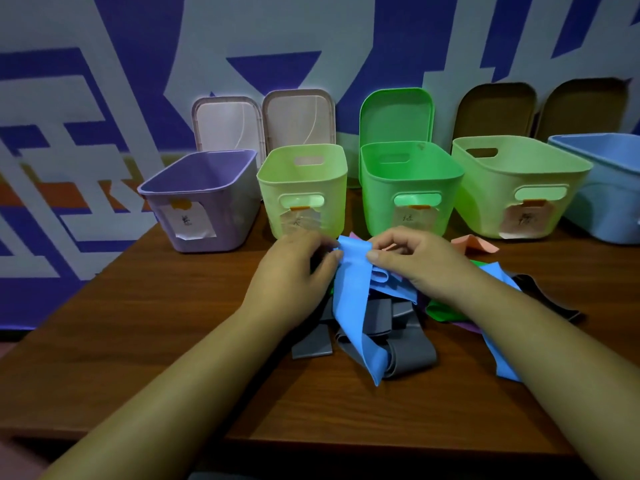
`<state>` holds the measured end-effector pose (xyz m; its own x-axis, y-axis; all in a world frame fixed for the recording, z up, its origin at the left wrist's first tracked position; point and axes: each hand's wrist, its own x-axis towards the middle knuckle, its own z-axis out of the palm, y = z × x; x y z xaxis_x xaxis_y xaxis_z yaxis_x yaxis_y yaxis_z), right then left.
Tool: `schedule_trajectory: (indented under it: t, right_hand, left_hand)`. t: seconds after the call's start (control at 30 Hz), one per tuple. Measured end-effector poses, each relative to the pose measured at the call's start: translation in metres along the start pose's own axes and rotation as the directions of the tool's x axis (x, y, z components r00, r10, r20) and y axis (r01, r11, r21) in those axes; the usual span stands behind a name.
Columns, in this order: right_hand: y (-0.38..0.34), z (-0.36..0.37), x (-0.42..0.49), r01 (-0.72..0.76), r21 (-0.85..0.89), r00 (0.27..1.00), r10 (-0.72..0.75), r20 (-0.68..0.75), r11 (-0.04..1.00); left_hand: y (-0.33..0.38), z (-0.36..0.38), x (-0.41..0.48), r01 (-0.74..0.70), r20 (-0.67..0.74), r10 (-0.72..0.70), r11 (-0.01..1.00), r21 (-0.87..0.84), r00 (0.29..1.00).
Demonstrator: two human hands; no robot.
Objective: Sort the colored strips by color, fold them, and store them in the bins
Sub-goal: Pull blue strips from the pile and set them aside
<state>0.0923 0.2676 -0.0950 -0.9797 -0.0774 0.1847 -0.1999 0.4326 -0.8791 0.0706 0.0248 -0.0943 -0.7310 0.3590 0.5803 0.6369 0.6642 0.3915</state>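
A person's left hand (294, 261) and right hand (412, 258) each pinch the top edge of a blue strip (353, 289), holding it just above a tangled pile of strips at the middle of the desk (173, 358). Its tail trails among grey strips (384, 317) toward the front edge. Open bins line the back edge, and the blue bin (606, 188) sits at the back right corner, well apart from the hands. Lifting further would likely drag tangled grey loops along. The smooth-looking band could also slip the fingertip pinch and spoil the fold.
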Motion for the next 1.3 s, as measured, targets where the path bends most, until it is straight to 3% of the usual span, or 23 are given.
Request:
schedule_trajectory:
  t: [0.2,0.5,0.7,0.9,1.17,1.3]
  right_hand:
    - [-0.009,-0.002,-0.003,0.060,-0.034,0.997,-0.062,-0.051,0.998]
    - [-0.008,0.000,-0.001,0.024,-0.140,0.993,-0.040,-0.107,0.990]
    - [-0.015,0.000,-0.005,0.103,-0.254,0.988,-0.127,-0.083,0.962]
    - [-0.016,0.007,-0.005,0.219,-0.258,0.976,-0.212,0.055,0.941]
    - [-0.015,0.005,-0.004,0.256,-0.267,0.965,-0.263,0.012,0.929]
    - [-0.013,0.000,-0.004,0.180,-0.234,0.970,-0.211,-0.118,0.956]
  left_hand:
    - [0.003,-0.002,0.001,0.200,0.053,-0.193,0.956,-0.216,0.980]
    - [0.009,-0.006,0.002,0.313,0.125,-0.291,0.804,-0.505,0.948]
    - [0.010,-0.004,0.002,0.268,0.119,-0.242,0.816,-0.512,0.963]
    - [0.014,-0.003,0.003,0.206,0.135,-0.159,0.841,-0.500,0.978]
    - [0.016,-0.003,0.005,0.079,0.101,-0.049,0.943,-0.324,0.994]
    - [0.013,-0.009,0.005,0.146,-0.055,-0.160,0.967,-0.211,0.986]
